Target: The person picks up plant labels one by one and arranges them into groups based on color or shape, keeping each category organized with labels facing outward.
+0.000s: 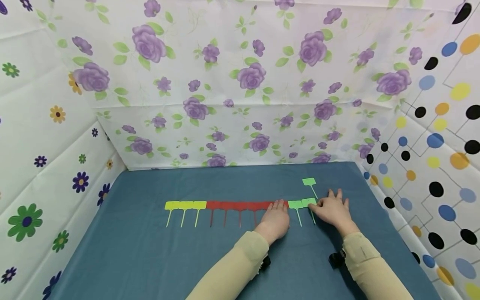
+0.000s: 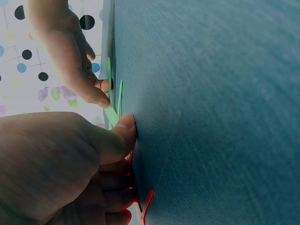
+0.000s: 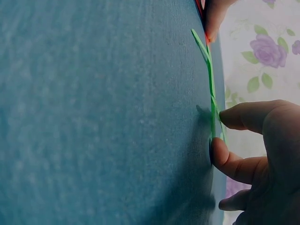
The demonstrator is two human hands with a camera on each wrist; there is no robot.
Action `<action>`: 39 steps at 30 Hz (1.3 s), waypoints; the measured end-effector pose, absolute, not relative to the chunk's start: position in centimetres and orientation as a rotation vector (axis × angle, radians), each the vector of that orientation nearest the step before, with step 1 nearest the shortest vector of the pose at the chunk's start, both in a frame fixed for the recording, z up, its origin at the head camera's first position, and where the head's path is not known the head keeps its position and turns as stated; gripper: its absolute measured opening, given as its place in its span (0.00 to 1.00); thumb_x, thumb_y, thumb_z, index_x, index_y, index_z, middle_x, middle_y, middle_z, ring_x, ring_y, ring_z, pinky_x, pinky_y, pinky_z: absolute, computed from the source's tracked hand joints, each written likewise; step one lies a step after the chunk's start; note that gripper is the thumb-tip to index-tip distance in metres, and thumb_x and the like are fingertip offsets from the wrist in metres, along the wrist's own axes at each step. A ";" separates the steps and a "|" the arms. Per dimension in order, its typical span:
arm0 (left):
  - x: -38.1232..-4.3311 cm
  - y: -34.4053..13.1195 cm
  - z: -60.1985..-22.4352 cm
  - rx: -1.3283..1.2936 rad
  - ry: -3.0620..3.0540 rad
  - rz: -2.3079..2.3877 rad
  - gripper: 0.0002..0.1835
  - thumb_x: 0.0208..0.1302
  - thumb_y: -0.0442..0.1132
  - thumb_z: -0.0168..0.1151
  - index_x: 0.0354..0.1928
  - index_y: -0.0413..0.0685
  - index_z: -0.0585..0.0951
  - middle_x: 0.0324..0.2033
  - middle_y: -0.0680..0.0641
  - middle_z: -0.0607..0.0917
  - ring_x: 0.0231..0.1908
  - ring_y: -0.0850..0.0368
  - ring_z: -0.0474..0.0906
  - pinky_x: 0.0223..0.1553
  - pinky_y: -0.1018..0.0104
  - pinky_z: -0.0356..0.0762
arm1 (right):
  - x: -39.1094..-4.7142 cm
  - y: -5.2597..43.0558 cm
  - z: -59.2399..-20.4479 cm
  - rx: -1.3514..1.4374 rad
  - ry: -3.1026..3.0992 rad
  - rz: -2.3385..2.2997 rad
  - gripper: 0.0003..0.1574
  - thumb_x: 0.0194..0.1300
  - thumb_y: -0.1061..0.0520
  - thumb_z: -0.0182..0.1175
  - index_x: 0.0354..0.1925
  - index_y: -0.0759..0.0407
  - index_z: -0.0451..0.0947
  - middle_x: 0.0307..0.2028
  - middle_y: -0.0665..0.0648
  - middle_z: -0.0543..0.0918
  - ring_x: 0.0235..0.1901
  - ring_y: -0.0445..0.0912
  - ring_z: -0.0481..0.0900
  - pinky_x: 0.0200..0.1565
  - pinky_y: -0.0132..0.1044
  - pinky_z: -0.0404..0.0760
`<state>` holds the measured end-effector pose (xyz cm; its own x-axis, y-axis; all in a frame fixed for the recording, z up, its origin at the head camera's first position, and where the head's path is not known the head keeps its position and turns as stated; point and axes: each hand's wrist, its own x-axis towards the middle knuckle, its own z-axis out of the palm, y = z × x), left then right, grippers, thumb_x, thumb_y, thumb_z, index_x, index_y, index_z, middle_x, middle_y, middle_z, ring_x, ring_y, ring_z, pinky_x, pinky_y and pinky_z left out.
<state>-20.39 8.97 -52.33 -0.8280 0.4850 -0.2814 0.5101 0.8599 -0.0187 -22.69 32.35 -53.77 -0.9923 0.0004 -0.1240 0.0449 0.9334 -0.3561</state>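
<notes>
A row of T-shaped plant labels lies across the blue cloth, stems toward me. Yellow labels [image 1: 185, 205] are at the left, several red labels [image 1: 234, 205] in the middle, and a green label [image 1: 295, 204] follows. My left hand [image 1: 275, 220] rests with fingers extended on the right end of the red stretch, partly hiding it. At the row's right end, my right hand [image 1: 333, 211] pinches a second green label [image 1: 308, 201] by its head. That label looks slightly tilted off the cloth in the right wrist view. One more green label [image 1: 309, 181] lies just behind the row.
The blue cloth [image 1: 168, 258] covers the table. Floral sheeting [image 1: 225, 83] stands along the back, with a flowered sheet [image 1: 41, 187] at the left and a dotted one [image 1: 423, 175] at the right. A dark device [image 1: 337, 259] sits on my right wrist.
</notes>
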 end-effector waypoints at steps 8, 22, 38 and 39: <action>-20.4 8.9 -52.3 0.761 2.766 -0.135 0.36 0.84 0.55 0.53 0.84 0.48 0.62 0.84 0.49 0.57 0.83 0.54 0.51 0.81 0.63 0.52 | -22.6 32.6 -53.9 0.015 2.976 -0.570 0.30 0.74 0.38 0.65 0.19 0.51 0.79 0.76 0.89 0.50 0.76 0.86 0.33 0.67 0.89 0.39; -20.7 9.3 -51.6 0.836 2.800 -0.269 0.32 0.82 0.57 0.58 0.78 0.48 0.74 0.79 0.47 0.67 0.80 0.53 0.60 0.80 0.61 0.57 | -22.5 33.0 -54.1 -0.005 2.998 -0.669 0.32 0.75 0.36 0.64 0.19 0.51 0.77 0.75 0.89 0.53 0.76 0.86 0.35 0.66 0.90 0.40; -24.0 8.5 -50.6 0.850 2.845 0.184 0.11 0.81 0.44 0.61 0.46 0.58 0.93 0.48 0.51 0.87 0.47 0.55 0.84 0.51 0.60 0.86 | -22.6 33.8 -53.5 0.097 3.070 -0.792 0.28 0.76 0.34 0.63 0.32 0.55 0.83 0.77 0.85 0.53 0.78 0.83 0.36 0.70 0.85 0.41; -24.2 8.5 -50.5 0.841 2.843 0.216 0.11 0.81 0.43 0.62 0.46 0.57 0.93 0.48 0.51 0.87 0.47 0.55 0.84 0.48 0.60 0.87 | -22.7 33.8 -53.4 0.100 3.073 -0.792 0.27 0.75 0.34 0.63 0.32 0.55 0.84 0.77 0.85 0.54 0.78 0.83 0.36 0.70 0.85 0.41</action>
